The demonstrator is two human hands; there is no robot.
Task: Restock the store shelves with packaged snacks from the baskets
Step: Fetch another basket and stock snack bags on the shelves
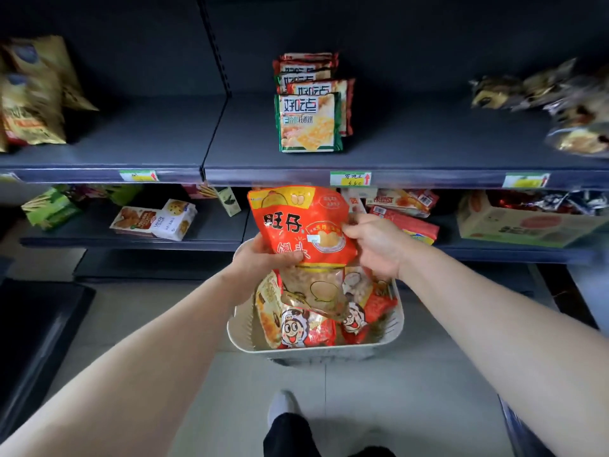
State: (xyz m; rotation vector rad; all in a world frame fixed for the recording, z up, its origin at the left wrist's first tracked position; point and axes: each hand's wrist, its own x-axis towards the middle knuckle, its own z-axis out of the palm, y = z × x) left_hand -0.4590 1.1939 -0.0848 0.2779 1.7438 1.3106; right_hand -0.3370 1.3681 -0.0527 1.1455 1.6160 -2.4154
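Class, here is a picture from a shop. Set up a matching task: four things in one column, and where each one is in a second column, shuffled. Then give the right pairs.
Things
1. red snack bag
2. green-edged biscuit pack
3. white basket
4. cardboard box

Places
A. on the floor, full of snack packs
B. far right of the lower shelf
C. held by the left hand and right hand, above the basket
D. upright, in the middle of the upper shelf

Pairs: 1-C, 2-D, 3-A, 4-B

Pale tiled floor (pixel 131 308) — grey shoe (pixel 283 405), black trouser leg (pixel 290 437); dark mat (pixel 33 341) at left.
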